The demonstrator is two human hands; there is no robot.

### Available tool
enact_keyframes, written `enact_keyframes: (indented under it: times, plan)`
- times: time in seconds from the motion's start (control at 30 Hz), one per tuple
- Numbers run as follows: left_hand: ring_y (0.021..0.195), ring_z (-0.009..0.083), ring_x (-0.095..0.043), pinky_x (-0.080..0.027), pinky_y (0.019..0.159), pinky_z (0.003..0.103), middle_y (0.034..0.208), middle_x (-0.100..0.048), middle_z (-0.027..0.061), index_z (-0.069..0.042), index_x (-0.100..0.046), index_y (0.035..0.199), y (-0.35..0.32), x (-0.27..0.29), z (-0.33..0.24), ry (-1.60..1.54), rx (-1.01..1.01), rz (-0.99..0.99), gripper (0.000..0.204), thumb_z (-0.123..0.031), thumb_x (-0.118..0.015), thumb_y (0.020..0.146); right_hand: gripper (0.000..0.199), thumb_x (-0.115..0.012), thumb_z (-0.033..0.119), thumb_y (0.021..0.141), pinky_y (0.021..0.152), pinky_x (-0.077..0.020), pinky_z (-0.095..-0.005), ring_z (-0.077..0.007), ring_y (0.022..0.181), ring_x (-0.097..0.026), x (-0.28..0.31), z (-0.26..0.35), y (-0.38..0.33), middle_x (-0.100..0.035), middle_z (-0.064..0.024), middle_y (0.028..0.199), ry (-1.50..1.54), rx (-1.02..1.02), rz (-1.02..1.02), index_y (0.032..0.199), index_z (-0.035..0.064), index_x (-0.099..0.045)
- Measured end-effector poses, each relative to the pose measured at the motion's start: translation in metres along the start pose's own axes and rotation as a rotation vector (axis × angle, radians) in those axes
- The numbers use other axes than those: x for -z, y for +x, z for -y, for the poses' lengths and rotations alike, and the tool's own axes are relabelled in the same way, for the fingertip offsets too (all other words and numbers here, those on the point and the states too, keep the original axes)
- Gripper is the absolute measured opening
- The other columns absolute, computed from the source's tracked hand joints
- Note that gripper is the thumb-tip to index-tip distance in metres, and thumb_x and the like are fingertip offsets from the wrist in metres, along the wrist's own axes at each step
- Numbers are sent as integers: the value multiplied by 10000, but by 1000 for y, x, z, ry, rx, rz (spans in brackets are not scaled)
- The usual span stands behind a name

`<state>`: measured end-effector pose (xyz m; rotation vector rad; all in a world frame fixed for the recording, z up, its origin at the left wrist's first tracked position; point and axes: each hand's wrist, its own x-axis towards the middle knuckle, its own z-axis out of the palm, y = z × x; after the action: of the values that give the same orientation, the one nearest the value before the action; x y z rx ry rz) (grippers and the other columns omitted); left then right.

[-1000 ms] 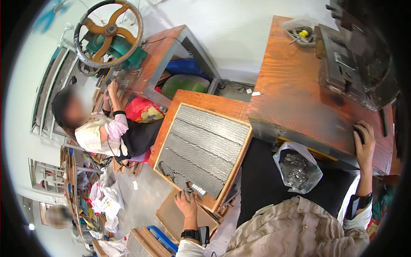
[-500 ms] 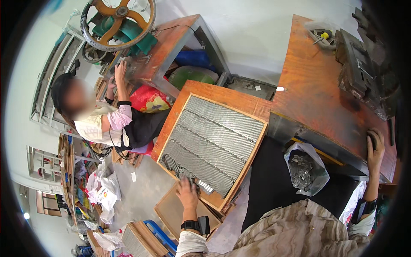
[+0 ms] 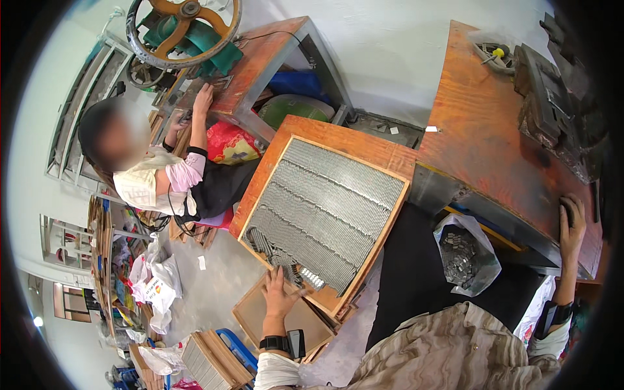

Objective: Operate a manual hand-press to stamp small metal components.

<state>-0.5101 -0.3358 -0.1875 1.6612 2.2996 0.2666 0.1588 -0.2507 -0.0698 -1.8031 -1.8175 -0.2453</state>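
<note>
A shallow wooden tray [image 3: 324,214] holds long rows of small grey metal pieces, packed tightly. At its near left corner lie loose, jumbled metal pieces [image 3: 263,246], beside a short row of shinier metal pieces [image 3: 312,278]. My left hand [image 3: 278,296] is open at the tray's near edge, its spread fingertips next to the loose pieces; I see nothing in it. At the near right end of the orange-brown workbench, my right hand [image 3: 572,227] has its fingers curled over a dark rounded thing, mostly hidden by them. A clear plastic bag [image 3: 480,276] of metal pieces rests on my dark-covered lap.
A heavy dark machine [image 3: 552,97] and a bowl [image 3: 493,57] stand on the workbench. Another person [image 3: 156,175] sits at the left, by a green machine with a large handwheel [image 3: 184,29]. Below my left hand are a flat board [image 3: 257,313] and stacked wooden trays [image 3: 214,361].
My left hand has drawn back slightly toward me and left, its fingers spreading. My right hand stays put. The other person's hands have moved apart, and the view has shifted a little.
</note>
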Motion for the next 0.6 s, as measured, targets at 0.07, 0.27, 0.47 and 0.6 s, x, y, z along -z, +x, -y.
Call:
enact_keyframes:
  times: [0.07,0.27,0.47,0.6]
  plan:
    - [1320,343,-264,-191,1021,585,1384,-370,152,-59,-399,1322,-3,8,-11,156,19,69,880,-393,-785,605,157,-525,-1,841,898,-394,-334,-304,1022,-534,1,1,1,-554,-168,1073,2,-6,12,983,-41,-578]
    - [1309,308,-291,-197,1026,571,1371,-376,161,-18,-386,1313,11,-9,11,28,48,-48,950,-437,-796,566,159,-523,5,848,897,-398,-334,-305,1025,-537,1,1,2,-557,-167,1075,-12,-2,13,989,-40,-581]
    - [1282,338,-314,-259,977,586,1365,-376,166,-6,-418,1285,-2,-14,2,76,74,-119,826,-404,-759,646,156,-522,6,850,894,-400,-329,-304,1022,-540,-1,-3,3,-559,-168,1068,-17,18,5,987,-40,-580]
    - [1324,330,-244,-235,991,612,1395,-330,174,-12,-409,1297,-3,-37,-15,-15,449,-199,645,-382,-607,807,149,-522,4,848,894,-399,-328,-307,1022,-539,-4,-5,2,-557,-169,1066,-3,7,-20,978,-44,-576]
